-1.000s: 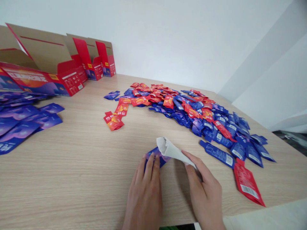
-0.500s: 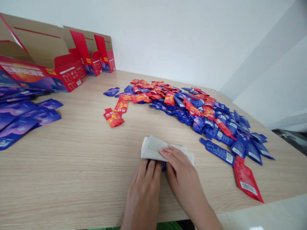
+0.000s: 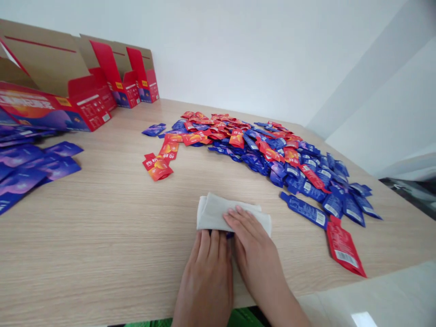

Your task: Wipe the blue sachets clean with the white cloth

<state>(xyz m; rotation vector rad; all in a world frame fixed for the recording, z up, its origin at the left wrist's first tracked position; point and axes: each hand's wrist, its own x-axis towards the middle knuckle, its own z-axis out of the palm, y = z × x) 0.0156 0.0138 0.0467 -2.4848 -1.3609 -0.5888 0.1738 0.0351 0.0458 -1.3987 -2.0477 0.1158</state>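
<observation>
- Left hand (image 3: 208, 268) reaches in over the near edge of the bench (image 3: 102, 272), back upward; its fingers (image 3: 205, 245) lie nearly straight, side by side, aimed at the far edge; their tips are hidden;
- Right hand (image 3: 252, 247) lies just beside it, palm down; its fingers are extended, close together, slanting leftward;
- Right forearm (image 3: 284, 304) crosses the near edge obliquely; left wrist (image 3: 203, 311) comes in straighter.

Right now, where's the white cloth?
In the head view, the white cloth is just below the middle, over the near part of the table, the right hand resting on it and the left hand at its near edge.
</observation>
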